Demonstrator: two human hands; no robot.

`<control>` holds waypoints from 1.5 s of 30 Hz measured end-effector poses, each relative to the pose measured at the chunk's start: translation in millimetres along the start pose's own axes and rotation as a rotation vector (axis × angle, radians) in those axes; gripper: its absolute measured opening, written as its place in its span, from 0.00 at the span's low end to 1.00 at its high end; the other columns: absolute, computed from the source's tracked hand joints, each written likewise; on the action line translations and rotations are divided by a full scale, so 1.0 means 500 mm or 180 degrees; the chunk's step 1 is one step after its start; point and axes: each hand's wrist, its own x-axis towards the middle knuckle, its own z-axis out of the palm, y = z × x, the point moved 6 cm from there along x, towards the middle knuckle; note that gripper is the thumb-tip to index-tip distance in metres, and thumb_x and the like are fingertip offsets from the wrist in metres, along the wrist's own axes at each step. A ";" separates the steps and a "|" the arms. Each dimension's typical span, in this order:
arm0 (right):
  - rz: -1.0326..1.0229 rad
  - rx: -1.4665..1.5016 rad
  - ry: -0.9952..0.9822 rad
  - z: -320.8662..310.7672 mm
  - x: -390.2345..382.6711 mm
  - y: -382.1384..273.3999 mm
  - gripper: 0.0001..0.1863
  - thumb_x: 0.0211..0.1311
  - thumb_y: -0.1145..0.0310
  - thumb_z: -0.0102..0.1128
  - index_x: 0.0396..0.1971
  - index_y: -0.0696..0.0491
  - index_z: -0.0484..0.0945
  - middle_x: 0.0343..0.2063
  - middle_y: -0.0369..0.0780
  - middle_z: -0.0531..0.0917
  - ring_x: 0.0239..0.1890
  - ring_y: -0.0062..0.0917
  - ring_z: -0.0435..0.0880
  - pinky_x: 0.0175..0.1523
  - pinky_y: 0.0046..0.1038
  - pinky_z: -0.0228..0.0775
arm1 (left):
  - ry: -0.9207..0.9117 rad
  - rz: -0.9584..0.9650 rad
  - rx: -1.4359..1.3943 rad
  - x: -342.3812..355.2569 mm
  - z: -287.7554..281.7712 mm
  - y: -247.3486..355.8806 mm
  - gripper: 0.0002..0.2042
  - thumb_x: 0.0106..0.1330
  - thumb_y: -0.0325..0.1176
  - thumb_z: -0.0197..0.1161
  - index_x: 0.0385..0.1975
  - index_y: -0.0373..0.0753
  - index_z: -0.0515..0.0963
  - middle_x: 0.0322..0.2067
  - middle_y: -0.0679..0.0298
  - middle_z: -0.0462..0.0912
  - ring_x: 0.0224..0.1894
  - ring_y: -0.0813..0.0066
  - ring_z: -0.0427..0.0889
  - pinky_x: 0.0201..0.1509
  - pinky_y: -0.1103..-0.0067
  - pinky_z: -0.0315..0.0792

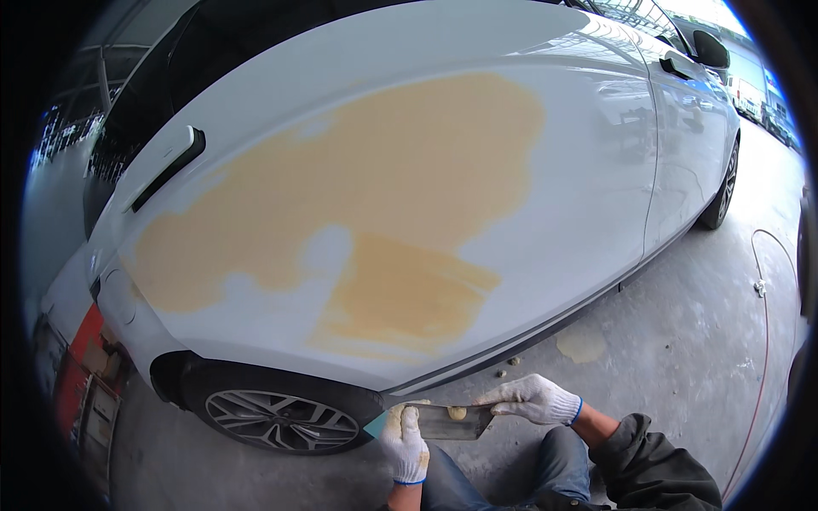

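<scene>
In front of my lap, my two white-gloved hands meet at a flat grey metal plate (pixel 443 428), like a putty spreader, with a dab of yellowish putty (pixel 457 413) on it. My left hand (pixel 404 447) is closed on the plate's left end, thumb up. A teal flat piece (pixel 376 424) shows beside that hand; whether it joins the plate cannot be seen. My right hand (pixel 537 400) reaches in from the right, its fingers closed on the plate's right edge. Beyond them, a white car door panel (pixel 588 162) carries a broad tan putty patch (pixel 409 153), darker and streaked at its lower part.
The car's near wheel (pixel 285 417) stands just left of my hands. Small putty lumps (pixel 502 373) and a pale stain (pixel 581 344) lie on the concrete floor (pixel 673 341). A thin red hose (pixel 766 341) runs along the right. A red rack (pixel 81 349) stands far left.
</scene>
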 end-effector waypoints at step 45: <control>-0.1099 -0.4310 0.3648 -0.485 0.282 -0.242 0.44 0.68 0.43 0.51 0.70 0.61 0.53 0.70 0.55 0.56 0.73 0.52 0.51 0.75 0.46 0.45 | -0.0430 -0.1342 -0.2374 -0.087 -0.141 -0.094 0.17 0.74 0.41 0.55 0.49 0.32 0.75 0.41 0.51 0.82 0.42 0.58 0.81 0.50 0.66 0.77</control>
